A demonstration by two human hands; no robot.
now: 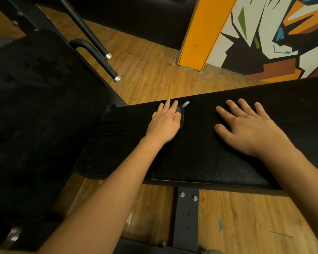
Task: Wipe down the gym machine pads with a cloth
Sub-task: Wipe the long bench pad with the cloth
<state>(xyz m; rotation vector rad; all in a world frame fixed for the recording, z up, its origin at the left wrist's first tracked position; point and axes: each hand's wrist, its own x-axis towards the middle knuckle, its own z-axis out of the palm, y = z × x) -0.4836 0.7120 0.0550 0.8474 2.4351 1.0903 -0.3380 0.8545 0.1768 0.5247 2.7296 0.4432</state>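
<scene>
two hands flat on the black bench pad

the long black pad (200, 158) runs across the middle of the view from centre left to the right edge, where it is cut off. its near part shows a pebbled leather grain; the far part is too dark to read any surface.

the left hand (165, 121) lies on the pad's far left end, fingers straight and close together, tips at the far edge. its thumb rests against a small dark oval object (180, 116) with a pale serrated tip (186, 103) that points away from the person. what the object is cannot be told, nor whether the thumb presses it or only touches it.

the right hand (246, 129) lies palm down further right on the pad, fingers spread and straight, holding nothing. the two hands are well apart.

a second black pad (44, 107) fills the left side, so dark that its edges and shape are mostly lost. two black bars (99, 57) with silver end caps stand out past it over the wood floor (145, 70). under the long pad a metal bracket (186, 213) with two bolts is partly hidden by the left forearm.

behind, an orange pillar (204, 30) and a painted wall (283, 33) are cut off at the top; its angular orange, white, black, green and blue shapes cannot be read as letters.
</scene>
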